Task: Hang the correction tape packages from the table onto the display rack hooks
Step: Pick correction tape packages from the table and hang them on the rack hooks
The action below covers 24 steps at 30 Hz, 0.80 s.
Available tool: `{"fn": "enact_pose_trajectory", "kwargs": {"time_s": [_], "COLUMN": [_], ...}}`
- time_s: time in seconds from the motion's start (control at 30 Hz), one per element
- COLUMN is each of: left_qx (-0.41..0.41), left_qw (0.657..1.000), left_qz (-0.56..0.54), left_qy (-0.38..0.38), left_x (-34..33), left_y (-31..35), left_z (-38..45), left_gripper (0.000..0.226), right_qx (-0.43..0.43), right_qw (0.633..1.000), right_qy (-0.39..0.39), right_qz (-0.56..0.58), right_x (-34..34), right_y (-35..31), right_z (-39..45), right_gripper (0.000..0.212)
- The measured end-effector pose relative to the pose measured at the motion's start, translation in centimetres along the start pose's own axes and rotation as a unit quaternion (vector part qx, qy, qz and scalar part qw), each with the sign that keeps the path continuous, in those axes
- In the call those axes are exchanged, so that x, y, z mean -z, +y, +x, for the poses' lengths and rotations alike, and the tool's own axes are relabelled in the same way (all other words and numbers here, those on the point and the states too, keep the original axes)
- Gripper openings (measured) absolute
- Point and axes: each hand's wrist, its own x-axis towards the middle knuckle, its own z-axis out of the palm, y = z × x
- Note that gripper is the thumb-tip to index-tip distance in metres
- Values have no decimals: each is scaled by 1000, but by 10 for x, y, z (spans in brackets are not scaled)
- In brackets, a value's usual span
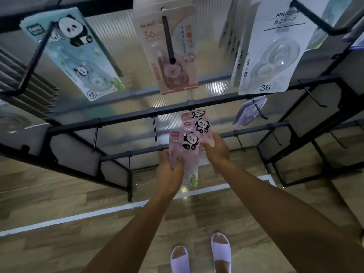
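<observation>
Wood-grain flooring [59, 196] runs under a black display rack [122, 119] whose rails cross the view, with a ribbed translucent panel behind them. Your left hand [170, 172] grasps a pink panda correction tape package [182, 146] by its lower part, fingers curled round the clear blister, so the card stands with its long axis running up and away from you toward the rail. Your right hand [215, 148] lies against two more pink panda packages [199, 123] that already hang from one hook [192, 113] on the middle rail; I cannot tell whether its fingers pinch them or only steady them.

What matters for the next move is this: the hook sits just above and slightly right of the top edge of the package you hold, between your two hands, on the far side of them. The held card's head overlaps the hanging pair, so its hang hole is near the hook tip but, as I judge it, not yet threaded. Your left hand carries the package and must lift it up and away; your right is nearer the hook and better placed to guide the hole on. Empty hooks [154, 127] stand further left on the same rail.
</observation>
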Motion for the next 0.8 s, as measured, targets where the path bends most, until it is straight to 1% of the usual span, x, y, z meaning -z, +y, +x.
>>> {"fn": "enact_pose_trajectory", "kwargs": {"time_s": [0.07, 0.2, 0.27, 0.33, 0.4, 0.47, 0.5, 0.67, 0.73, 0.8], "left_qx": [-2, 14, 18, 23, 38, 44, 42, 39, 44, 49], "left_qw": [1000, 1000, 999, 999, 998, 998, 999, 999, 999, 999], "left_qz": [-3, -19, -22, -29, -33, -29, -26, -25, -20, -15], "left_qy": [-14, -19, -16, -20, -29, -27, -22, -21, -16, -7], "left_x": [-7, -24, -31, -38, -44, -48, -49, -55, -57, -58], "left_y": [2, 8, 8, 7, 4, 1, 0, -7, -10, -11], "left_z": [5, 13, 16, 19, 21, 21, 21, 17, 16, 19], "left_gripper": [23, 26, 29, 30, 30, 31, 32, 34, 34, 34], "right_qx": [7, 27, 14, -13, -24, -15, -8, 25, 36, 65], "right_qw": [1000, 999, 1000, 998, 993, 990, 989, 990, 990, 991], "right_qy": [0, -24, -6, 11, -19, -58, -66, -60, -61, -64], "right_qz": [-8, -24, 3, 55, 111, 130, 129, 126, 122, 98], "right_x": [0, 4, 8, 15, 21, 25, 25, 27, 29, 30], "right_y": [-9, -26, -24, -16, -9, -5, -4, -3, -3, -2], "right_z": [17, 39, 39, 34, 27, 21, 20, 16, 14, 14], "right_gripper": [32, 29, 31, 30, 29, 29, 28, 28, 24, 20]}}
